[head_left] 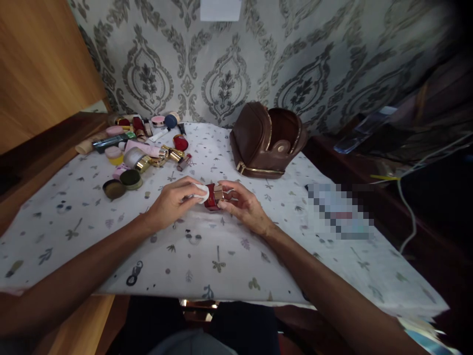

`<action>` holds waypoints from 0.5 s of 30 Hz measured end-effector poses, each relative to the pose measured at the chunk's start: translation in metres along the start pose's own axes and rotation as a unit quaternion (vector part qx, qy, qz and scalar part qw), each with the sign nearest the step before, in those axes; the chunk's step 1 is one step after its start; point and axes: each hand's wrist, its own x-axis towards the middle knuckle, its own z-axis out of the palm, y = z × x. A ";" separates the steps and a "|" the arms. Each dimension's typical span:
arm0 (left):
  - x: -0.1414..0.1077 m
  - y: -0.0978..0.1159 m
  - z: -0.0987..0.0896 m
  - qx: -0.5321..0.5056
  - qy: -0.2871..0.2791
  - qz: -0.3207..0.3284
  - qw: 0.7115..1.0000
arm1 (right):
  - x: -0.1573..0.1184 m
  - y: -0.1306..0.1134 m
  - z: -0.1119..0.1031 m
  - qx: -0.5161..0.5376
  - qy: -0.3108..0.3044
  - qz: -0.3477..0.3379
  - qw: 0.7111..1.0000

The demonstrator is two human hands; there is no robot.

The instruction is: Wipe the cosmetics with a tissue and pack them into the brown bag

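My left hand (pixel 176 201) pinches a round white pad (pixel 201 193), which looks like a cotton pad, against the left side of a small red cosmetic jar or bottle (pixel 211 198). The rose-gold cap (pixel 219 193) of that bottle points right, between the curled thumb and fingers of my right hand (pixel 243 203). The bottle lies tilted on its side, at or just above the cloth. Beyond my hands stands a brown cosmetic bag (pixel 254 143), its zip undone and its top gaping.
Several cosmetics crowd the table's back left, among them a gold-capped jar (pixel 136 159), a dark round pot (pixel 114 189) and a red sponge-like item (pixel 181 142). A blurred-out phone-like object (pixel 340 209) lies right on the patterned cloth (pixel 229 268). A white cable (pixel 408 212) hangs at right.
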 end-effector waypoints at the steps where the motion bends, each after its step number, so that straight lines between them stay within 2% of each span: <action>1: 0.000 0.000 0.000 -0.002 0.003 -0.012 1.000 | 0.000 -0.001 0.000 -0.003 -0.003 -0.003 1.000; 9: -0.001 -0.002 0.001 0.012 0.016 -0.084 0.996 | -0.001 -0.004 -0.002 -0.033 -0.041 -0.033 0.998; 15: -0.002 0.000 0.004 0.045 0.033 -0.031 0.998 | 0.000 0.000 -0.002 -0.074 -0.037 -0.067 0.994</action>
